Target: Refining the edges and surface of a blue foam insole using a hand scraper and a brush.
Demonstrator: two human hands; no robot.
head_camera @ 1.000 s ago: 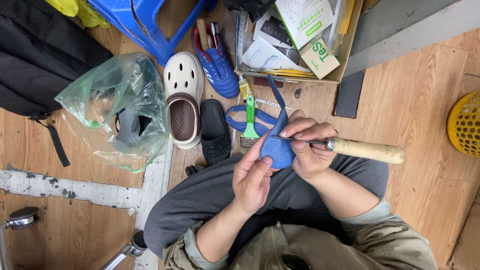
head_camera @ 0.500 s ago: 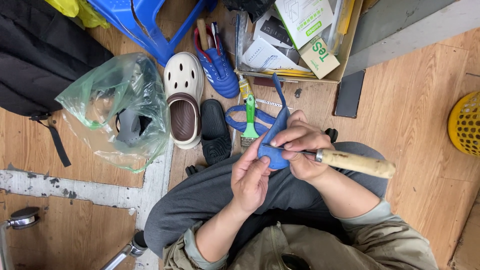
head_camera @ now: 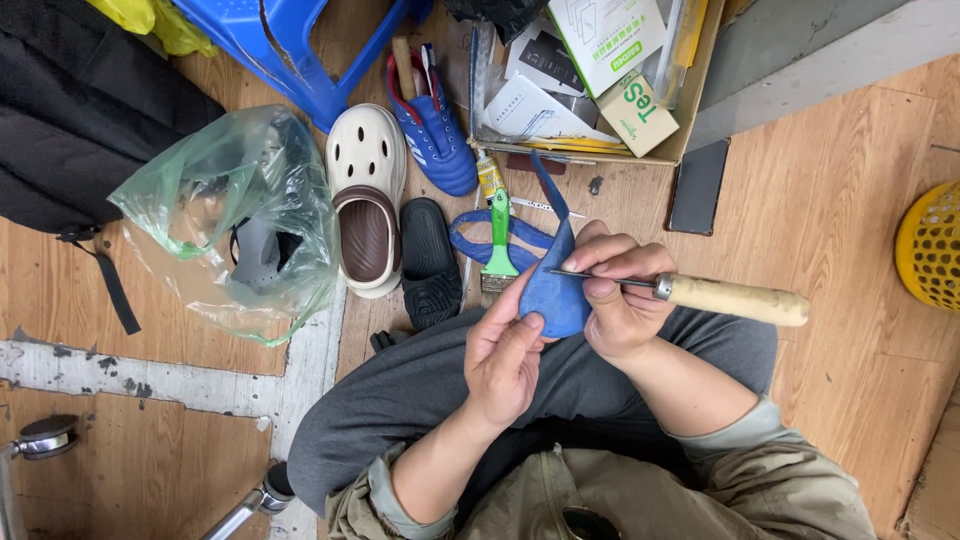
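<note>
I sit cross-legged on a wooden floor. My left hand (head_camera: 505,352) pinches the lower edge of a blue rubbery piece (head_camera: 553,285) with a long strap that points away from me. My right hand (head_camera: 615,295) grips a tool with a pale wooden handle (head_camera: 735,299); its thin metal tip (head_camera: 580,274) lies across the blue piece. The handle sticks out to the right above my knee.
Ahead lie a white clog (head_camera: 367,195), a black sandal (head_camera: 430,262), a blue sports shoe (head_camera: 437,130), a green-handled brush (head_camera: 499,240) and a blue strap loop (head_camera: 480,235). A cardboard box (head_camera: 690,95) of papers, clear plastic bag (head_camera: 235,225), black backpack (head_camera: 80,110), yellow basket (head_camera: 930,245) and dark phone (head_camera: 698,187) surround me.
The tool has drawn back to the left and then settled, its tip now across the blue piece. My left hand still holds the piece in nearly the same place.
</note>
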